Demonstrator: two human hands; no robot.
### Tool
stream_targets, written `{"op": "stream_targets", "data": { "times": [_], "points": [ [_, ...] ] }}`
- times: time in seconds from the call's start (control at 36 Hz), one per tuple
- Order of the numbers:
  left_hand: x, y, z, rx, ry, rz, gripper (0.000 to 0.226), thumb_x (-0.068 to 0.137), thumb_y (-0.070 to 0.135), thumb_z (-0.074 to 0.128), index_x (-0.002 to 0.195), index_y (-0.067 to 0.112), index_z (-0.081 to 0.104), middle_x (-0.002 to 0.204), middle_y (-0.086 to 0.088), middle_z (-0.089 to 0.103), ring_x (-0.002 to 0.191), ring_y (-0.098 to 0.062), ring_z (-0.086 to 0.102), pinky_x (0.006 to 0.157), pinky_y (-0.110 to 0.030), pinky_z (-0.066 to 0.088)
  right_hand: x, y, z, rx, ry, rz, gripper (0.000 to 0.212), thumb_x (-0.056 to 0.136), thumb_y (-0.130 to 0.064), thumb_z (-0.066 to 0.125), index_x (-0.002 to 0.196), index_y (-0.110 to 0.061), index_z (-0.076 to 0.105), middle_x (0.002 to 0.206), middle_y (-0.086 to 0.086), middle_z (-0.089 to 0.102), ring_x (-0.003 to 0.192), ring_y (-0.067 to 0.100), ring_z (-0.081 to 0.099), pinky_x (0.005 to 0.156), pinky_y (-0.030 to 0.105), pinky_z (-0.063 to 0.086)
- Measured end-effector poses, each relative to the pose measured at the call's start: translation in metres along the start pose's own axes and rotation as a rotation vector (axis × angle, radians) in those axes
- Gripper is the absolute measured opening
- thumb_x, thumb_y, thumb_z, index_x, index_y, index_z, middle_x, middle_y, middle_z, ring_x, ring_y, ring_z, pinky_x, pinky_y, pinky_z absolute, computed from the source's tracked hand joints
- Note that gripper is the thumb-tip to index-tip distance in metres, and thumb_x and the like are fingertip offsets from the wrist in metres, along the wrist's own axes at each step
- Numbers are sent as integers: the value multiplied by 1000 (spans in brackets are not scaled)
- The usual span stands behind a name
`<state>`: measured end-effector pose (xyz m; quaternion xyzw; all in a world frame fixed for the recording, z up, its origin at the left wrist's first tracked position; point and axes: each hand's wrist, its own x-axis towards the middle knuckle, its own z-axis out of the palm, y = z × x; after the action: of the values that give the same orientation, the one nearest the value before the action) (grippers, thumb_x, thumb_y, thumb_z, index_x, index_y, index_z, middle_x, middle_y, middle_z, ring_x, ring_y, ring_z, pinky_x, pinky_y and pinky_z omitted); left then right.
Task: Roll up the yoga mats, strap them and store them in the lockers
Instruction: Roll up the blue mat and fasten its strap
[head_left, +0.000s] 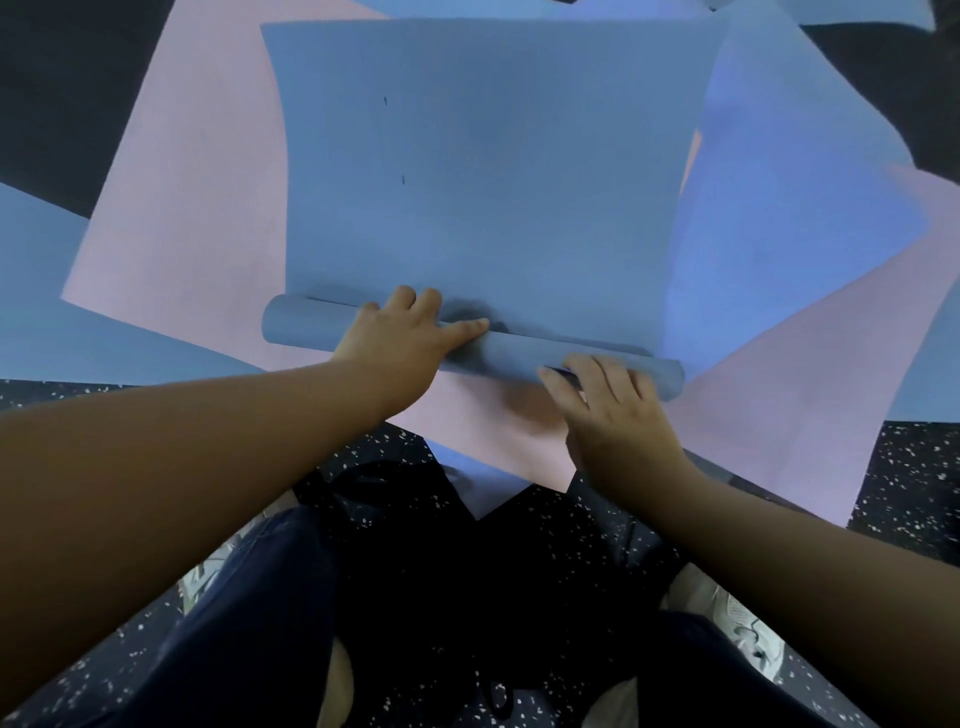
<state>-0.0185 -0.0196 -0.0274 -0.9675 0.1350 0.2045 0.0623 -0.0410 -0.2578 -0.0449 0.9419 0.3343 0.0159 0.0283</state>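
Two hands press one blue mat's rolled end (498, 358) at frame centre: left hand (402, 345) and right hand (618, 410), fingers fairly straight on it. Two pink mats (197, 208) lie beneath.

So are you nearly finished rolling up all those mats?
Not nearly. Only the near end of the top blue foam mat is rolled, into a thin tube. Both the left hand and right hand press on it. The pink mats underneath lie flat. No straps or lockers show.

Blue mat (483, 171), pink mat (192, 208), speckled floor (914, 478)
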Motion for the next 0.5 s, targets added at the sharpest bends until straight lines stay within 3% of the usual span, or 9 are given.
{"op": "stream_targets", "data": {
  "times": [0.14, 0.25, 0.33, 0.39, 0.44, 0.5],
  "points": [
    [2, -3, -5, -48, 0, 8, 70, 95, 8, 33, 152, 41, 9, 132, -7, 36, 118, -28, 38, 87, -35, 39, -2, 0, 3, 37, -119, 61, 68, 65, -7, 47, 132, -5, 55, 126, 17, 56, 106, 37, 55, 92, 44, 40],
    [0, -10, -3, -165, 67, 12, 66, 90, 2, 37, 147, 36, 29, 129, -11, 44, 112, -34, 45, 90, -41, 39, 9, 5, 1, 105, -235, 96, 79, 56, -4, 54, 135, -1, 51, 129, 21, 53, 112, 41, 53, 100, 51, 43],
    [-2, -12, 7, -106, 190, 132, 68, 80, -1, 63, 135, 30, 40, 122, -19, 54, 103, -41, 56, 90, -50, 45, 15, 9, 2, 149, -261, 114, 82, 57, -6, 58, 138, -1, 47, 131, 20, 51, 115, 39, 50, 101, 52, 42],
    [-2, -14, 21, -53, 300, 144, 73, 71, 10, 80, 133, 27, 43, 121, -22, 56, 106, -41, 57, 87, -58, 47, 19, 12, 1, 155, -257, 120, 80, 58, -6, 58, 138, -2, 48, 130, 19, 52, 114, 38, 50, 101, 50, 43],
    [-3, -12, 24, 8, 281, 106, 84, 70, 24, 82, 140, 29, 35, 128, -19, 50, 115, -35, 44, 87, -56, 46, 23, 15, 1, 148, -246, 113, 80, 58, -4, 64, 137, -1, 49, 129, 19, 53, 112, 39, 53, 99, 49, 44],
    [-3, -10, 23, 106, 195, 45, 90, 82, 38, 71, 149, 37, 11, 140, -12, 35, 122, -30, 30, 93, -50, 40, 27, 18, 2, 141, -239, 102, 81, 58, -3, 71, 136, 0, 49, 128, 20, 54, 111, 40, 55, 97, 49, 47]
  ]
}}
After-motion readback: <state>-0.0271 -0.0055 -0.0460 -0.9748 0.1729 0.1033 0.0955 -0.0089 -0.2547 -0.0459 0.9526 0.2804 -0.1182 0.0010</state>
